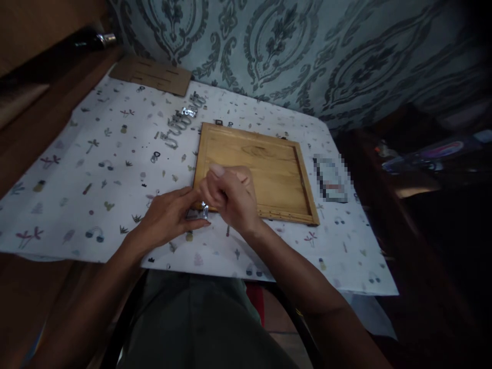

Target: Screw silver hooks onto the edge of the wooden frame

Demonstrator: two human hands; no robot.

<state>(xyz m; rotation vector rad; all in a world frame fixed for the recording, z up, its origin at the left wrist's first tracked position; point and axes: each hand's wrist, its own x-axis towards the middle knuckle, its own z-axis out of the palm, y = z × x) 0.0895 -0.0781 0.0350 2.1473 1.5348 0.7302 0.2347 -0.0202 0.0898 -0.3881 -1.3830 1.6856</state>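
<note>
A square wooden board [269, 169] with a raised rim lies flat on the patterned paper sheet [88, 169] that covers the table. Both hands meet at the board's near left corner. My left hand [169, 218] rests on the paper with its fingers pinched on a small shiny metal piece [204, 210] at that corner. My right hand [230, 197] is curled closed just above and to the right of it, thumb up, over the board's near edge. What the right fingers grip is hidden.
A row of several metal hooks [180, 123] lies on the paper left of the board's far corner. A slotted cardboard piece [151, 74] sits at the back left. A blurred-out flat object [332, 179] lies right of the board. Patterned wallpaper stands behind.
</note>
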